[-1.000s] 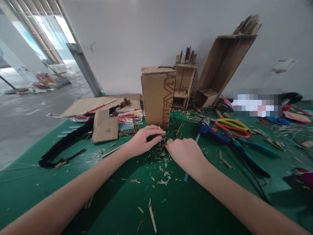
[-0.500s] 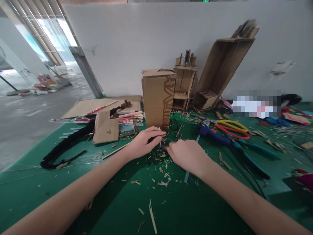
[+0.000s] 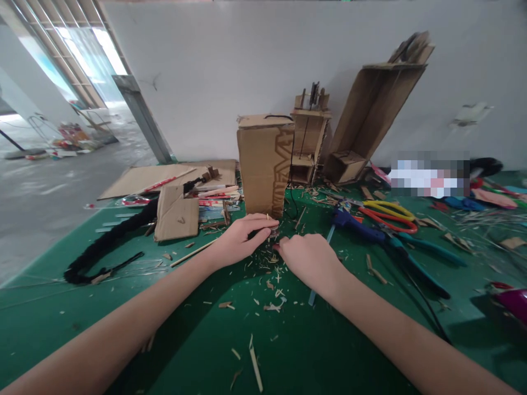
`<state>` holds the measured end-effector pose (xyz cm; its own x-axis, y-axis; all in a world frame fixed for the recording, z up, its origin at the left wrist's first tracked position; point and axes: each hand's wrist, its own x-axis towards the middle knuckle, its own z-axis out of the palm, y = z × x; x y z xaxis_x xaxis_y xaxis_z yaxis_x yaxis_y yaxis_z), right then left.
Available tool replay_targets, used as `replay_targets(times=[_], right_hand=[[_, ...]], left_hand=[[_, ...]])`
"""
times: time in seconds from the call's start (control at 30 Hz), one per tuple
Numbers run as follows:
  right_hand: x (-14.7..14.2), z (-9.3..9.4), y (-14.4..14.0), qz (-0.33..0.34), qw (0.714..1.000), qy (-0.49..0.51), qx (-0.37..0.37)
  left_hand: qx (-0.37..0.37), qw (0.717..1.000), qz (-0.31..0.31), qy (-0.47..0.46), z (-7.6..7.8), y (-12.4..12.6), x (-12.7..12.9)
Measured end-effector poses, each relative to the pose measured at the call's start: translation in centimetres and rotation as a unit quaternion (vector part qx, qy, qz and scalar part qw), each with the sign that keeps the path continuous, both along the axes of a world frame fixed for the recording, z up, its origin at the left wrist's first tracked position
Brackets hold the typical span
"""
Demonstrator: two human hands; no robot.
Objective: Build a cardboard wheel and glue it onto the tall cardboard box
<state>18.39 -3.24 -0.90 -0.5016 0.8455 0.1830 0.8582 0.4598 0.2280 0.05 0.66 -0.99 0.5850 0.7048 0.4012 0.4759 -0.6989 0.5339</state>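
My left hand [image 3: 239, 239] rests on the green table [image 3: 123, 307], its fingers curled over a small dark object [image 3: 259, 234] that is mostly hidden. My right hand [image 3: 309, 258] lies just to its right with its fingertips pinched against the same small piece; what it grips is too small to name. Thin wood slivers [image 3: 272, 285] are scattered under and in front of both hands. A tall cardboard box [image 3: 263, 162] stands upright just beyond the hands.
Teal-handled pliers [image 3: 415, 258], a blue tool [image 3: 356, 226] and yellow-and-red scissors [image 3: 389, 214] lie to the right. Cardboard models [image 3: 373, 115] lean on the wall. Flat cardboard pieces [image 3: 177, 211] and a black braided cord [image 3: 111, 241] lie to the left.
Both hands stay at the same spot. The right hand has shifted slightly left, closer to the left fingertips. The view has wobbled a little.
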Motion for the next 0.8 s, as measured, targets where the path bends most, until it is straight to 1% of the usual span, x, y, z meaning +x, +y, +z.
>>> replay_targets(times=[0.27,0.43,0.67,0.8], right_hand=[[-0.18,-0.11,-0.50,-0.037,0.999,0.007,0.003],[-0.32,-0.09,-0.49,-0.033,0.999,0.007,-0.012],[-0.55,-0.16,-0.45,-0.053,0.998,0.019,0.015],[-0.70,-0.23,-0.42,-0.055,0.998,0.023,0.007]], left_hand=[[0.007,1.000,-0.006,0.001,-0.02,-0.05,0.03],[0.016,1.000,-0.003,-0.003,-0.03,0.01,0.07],[0.015,1.000,-0.003,-0.013,-0.09,0.13,0.00],[0.020,1.000,-0.005,-0.023,-0.10,0.21,0.07]])
